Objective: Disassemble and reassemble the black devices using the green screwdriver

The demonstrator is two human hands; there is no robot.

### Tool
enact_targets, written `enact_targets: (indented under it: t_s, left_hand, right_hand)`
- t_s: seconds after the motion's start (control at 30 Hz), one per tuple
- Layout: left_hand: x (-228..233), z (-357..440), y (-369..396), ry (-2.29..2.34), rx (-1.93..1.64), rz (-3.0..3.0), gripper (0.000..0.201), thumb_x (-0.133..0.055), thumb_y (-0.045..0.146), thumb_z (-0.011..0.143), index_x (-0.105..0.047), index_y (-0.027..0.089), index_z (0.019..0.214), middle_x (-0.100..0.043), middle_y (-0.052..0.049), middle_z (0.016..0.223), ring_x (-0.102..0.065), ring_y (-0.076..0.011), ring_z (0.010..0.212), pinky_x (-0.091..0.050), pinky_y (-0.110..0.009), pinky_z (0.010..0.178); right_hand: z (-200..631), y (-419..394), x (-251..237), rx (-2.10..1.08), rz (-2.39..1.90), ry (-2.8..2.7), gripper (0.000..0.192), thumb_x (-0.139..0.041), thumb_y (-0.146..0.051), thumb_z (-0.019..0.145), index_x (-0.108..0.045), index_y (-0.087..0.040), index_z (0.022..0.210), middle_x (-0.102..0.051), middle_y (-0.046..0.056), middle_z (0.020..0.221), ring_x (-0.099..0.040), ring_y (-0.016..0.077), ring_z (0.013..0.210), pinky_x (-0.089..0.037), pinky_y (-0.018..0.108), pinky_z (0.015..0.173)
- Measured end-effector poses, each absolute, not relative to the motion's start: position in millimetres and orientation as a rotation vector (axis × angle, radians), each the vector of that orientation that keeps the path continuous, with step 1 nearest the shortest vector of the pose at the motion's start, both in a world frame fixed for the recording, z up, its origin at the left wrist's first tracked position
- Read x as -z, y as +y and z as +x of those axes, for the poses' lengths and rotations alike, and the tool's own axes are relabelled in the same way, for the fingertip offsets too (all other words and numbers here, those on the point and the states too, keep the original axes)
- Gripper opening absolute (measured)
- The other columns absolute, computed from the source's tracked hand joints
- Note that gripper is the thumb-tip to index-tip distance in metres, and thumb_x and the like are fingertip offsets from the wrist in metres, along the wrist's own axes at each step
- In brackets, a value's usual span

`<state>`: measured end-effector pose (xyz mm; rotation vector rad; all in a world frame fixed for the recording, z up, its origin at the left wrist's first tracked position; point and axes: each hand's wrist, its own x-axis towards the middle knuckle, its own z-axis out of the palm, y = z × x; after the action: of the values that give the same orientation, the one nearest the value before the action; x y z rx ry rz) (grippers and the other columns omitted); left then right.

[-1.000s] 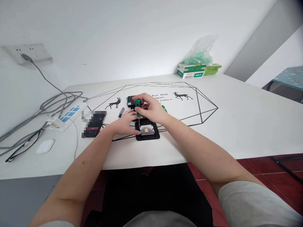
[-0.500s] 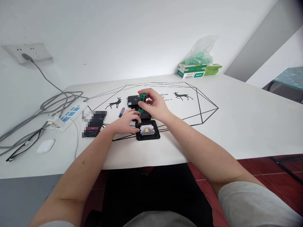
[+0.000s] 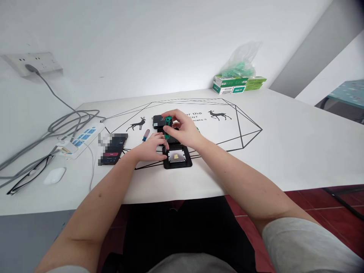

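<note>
Right hand (image 3: 184,131) grips green screwdriver (image 3: 167,129) upright over black frame (image 3: 178,157); metal plate (image 3: 176,156) inside; left hand (image 3: 152,148) steadies frame.

White table (image 3: 284,151) with black deer line art carries a power strip (image 3: 81,138), phone (image 3: 113,148) and white mouse (image 3: 54,176). Black square device (image 3: 178,158) sits centre; green boxes (image 3: 237,84) far back.

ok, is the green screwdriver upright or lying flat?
Upright. The green screwdriver stands tip-down at the black device, pinched in the right hand.
</note>
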<state>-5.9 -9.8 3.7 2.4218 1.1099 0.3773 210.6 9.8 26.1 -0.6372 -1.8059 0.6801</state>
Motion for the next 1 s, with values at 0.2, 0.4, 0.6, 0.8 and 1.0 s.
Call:
enact_targets:
  t_s: [0.2,0.4,0.6,0.8,1.0]
  left_hand:
    - [-5,-6,-8,1.079,-0.391,2.431,0.015,-0.078,0.042,0.085,-0.077,0.028,0.089,-0.070,-0.008,0.147,-0.038,-0.0400,0.161,-0.024,-0.068,0.137]
    - [0,-11,0,1.124,-0.565,2.404,0.020,-0.078,0.044,0.089,-0.075,0.028,0.078,-0.074,-0.005,0.146,-0.044,-0.0360,0.155,-0.036,-0.061,0.132]
    - [6,-23,18,1.485,-0.793,2.375,0.019,-0.078,0.043,0.092,-0.081,0.027,0.083,-0.079,-0.007,0.128,-0.059,-0.0362,0.133,-0.043,-0.060,0.123]
    - [22,-34,34,1.747,-0.697,2.404,0.025,-0.069,0.046,0.098,-0.087,0.030,0.090,-0.081,-0.010,0.121,-0.056,-0.0440,0.132,-0.044,-0.067,0.113]
    - [20,-34,32,1.747,-0.821,2.362,0.041,-0.050,0.043,0.106,-0.084,0.029,0.124,-0.078,-0.011,0.129,-0.057,-0.0408,0.134,-0.044,-0.065,0.118]
  right_hand:
    - [212,14,-26,-0.685,-0.671,-1.702,0.037,-0.071,-0.032,0.088,-0.070,-0.026,0.124,-0.073,0.007,0.127,-0.067,0.0212,0.102,-0.064,0.037,0.080]
    - [213,20,-25,-0.623,-0.714,-1.581,0.036,-0.070,-0.033,0.090,-0.067,-0.028,0.126,-0.071,0.008,0.133,-0.068,0.0234,0.109,-0.063,0.038,0.079]
    - [215,24,-24,-0.573,-0.764,-1.525,0.036,-0.070,-0.030,0.090,-0.067,-0.028,0.126,-0.071,0.007,0.131,-0.066,0.0227,0.106,-0.064,0.040,0.084]
    - [213,25,-19,-0.574,-0.768,-1.536,0.037,-0.072,-0.032,0.088,-0.068,-0.028,0.125,-0.072,0.007,0.130,-0.067,0.0234,0.105,-0.064,0.043,0.086]
    - [217,24,-23,-0.505,-0.768,-1.578,0.035,-0.070,-0.030,0.089,-0.069,-0.028,0.124,-0.072,0.007,0.127,-0.066,0.0234,0.104,-0.064,0.042,0.083]
